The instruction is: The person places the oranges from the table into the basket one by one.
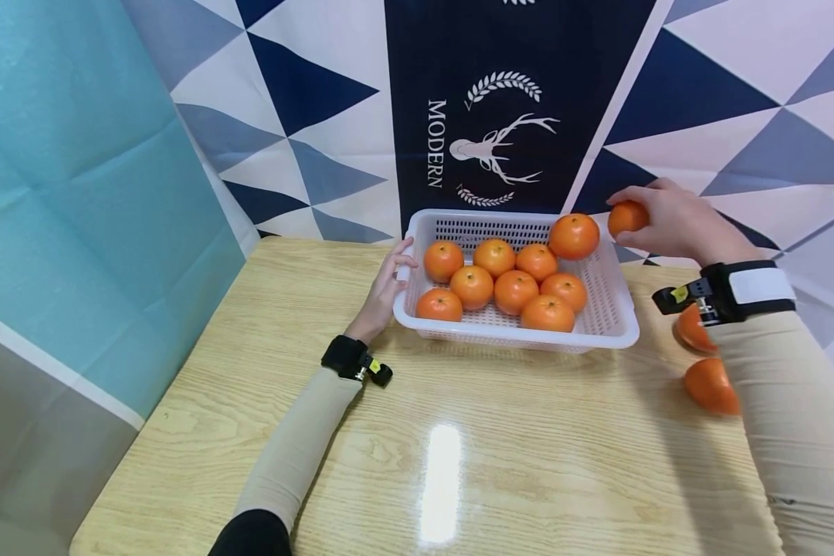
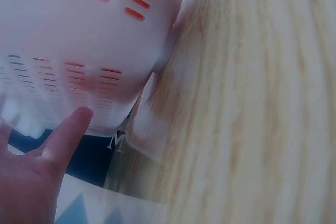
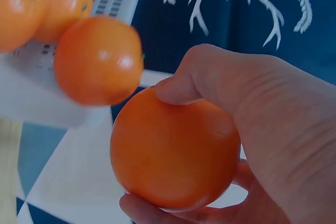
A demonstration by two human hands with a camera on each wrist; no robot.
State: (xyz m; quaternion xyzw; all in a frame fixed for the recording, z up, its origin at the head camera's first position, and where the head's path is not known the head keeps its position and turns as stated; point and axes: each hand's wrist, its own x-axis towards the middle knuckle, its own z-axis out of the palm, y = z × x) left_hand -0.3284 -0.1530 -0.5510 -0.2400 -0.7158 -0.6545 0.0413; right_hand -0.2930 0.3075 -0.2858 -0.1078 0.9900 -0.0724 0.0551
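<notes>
1. Behind the wooden table (image 1: 264,432), a cloth backdrop (image 1: 500,116) with blue and white triangles, a deer emblem and the word MODERN was hung, with a teal sheet (image 1: 76,232) to the left of it.
2. An orange (image 1: 627,217) was held in the air just beyond the right far corner of the white basket (image 1: 608,324), clamped between the thumb and curled fingers of the right hand (image 1: 674,224); in the right wrist view the same orange (image 3: 173,156) was seen gripped by that hand (image 3: 273,129).
3. Nine oranges were counted inside the basket; the largest-looking one (image 1: 574,235) was seen at its right far corner, just beside the held orange, and the rest were laid close together on the basket floor.
4. The left rim of the basket was touched by the left hand (image 1: 387,289), whose fingers were kept fairly straight and slightly apart; in the left wrist view one finger (image 2: 71,129) was seen laid against the basket wall (image 2: 79,35).
5. Two more oranges (image 1: 709,384) were left on the table to the right of the basket, partly hidden by the right sleeve (image 1: 792,417).
</notes>
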